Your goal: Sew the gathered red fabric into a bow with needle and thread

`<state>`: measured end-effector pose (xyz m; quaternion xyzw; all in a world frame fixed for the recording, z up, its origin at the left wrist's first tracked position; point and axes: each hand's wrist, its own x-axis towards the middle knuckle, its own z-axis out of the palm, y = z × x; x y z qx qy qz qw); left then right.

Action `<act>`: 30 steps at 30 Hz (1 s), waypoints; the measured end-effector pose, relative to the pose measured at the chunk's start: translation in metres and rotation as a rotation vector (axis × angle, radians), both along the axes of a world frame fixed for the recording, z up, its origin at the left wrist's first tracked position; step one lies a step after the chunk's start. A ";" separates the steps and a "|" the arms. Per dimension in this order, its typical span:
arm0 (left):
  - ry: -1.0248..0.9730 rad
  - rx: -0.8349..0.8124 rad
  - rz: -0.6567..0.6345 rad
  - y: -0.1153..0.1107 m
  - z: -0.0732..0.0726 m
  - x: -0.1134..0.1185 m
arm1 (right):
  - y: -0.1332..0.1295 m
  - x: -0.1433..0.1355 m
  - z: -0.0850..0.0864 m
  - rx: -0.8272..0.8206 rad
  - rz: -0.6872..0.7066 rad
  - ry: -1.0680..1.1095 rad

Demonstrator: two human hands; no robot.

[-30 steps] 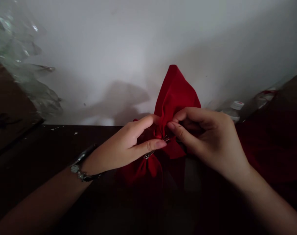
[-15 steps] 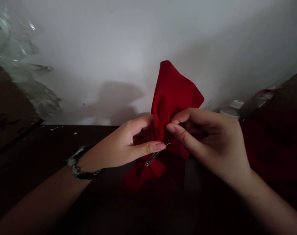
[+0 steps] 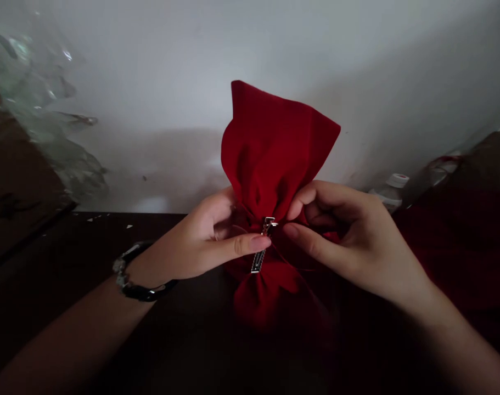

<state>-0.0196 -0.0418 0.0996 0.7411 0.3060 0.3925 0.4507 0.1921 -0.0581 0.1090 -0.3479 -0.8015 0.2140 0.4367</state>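
A piece of red fabric (image 3: 274, 142), gathered at its middle, fans out upward against the wall, with a darker red part hanging below. Across the gathers lies a narrow metal clip (image 3: 258, 260), its top end standing out from the cloth. My left hand (image 3: 211, 241) grips the gathered fabric and the clip, thumb pressed over the clip and the other fingers hidden behind the cloth. On the right, my right hand (image 3: 344, 236) has its index finger and thumb at the edge of the fabric beside the clip's top end. Whether it pinches a thread or cloth is too dark to tell.
Clear plastic wrapping (image 3: 56, 131) hangs over a cardboard box (image 3: 15, 181) at the left. A white-capped bottle (image 3: 392, 192) stands by the wall at the right, near dark red cloth (image 3: 459, 247). Small white scraps lie on the dark table (image 3: 110, 236).
The fabric has turned and its upper part now spreads wider to the left. The clip is more upright, with its top end in view. My right thumb has moved slightly down.
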 end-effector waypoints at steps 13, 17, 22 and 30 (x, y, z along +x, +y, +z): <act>-0.240 0.110 0.239 0.000 -0.009 0.011 | -0.017 -0.006 -0.004 0.250 -0.090 0.047; -0.256 0.114 0.253 0.000 -0.010 0.012 | -0.021 -0.012 -0.007 0.459 -0.275 -0.063; -0.275 0.204 0.302 -0.003 -0.016 0.014 | -0.021 -0.018 -0.011 0.637 -0.389 -0.216; -0.287 0.272 0.289 -0.003 -0.025 0.018 | -0.022 -0.022 -0.015 0.627 -0.339 -0.202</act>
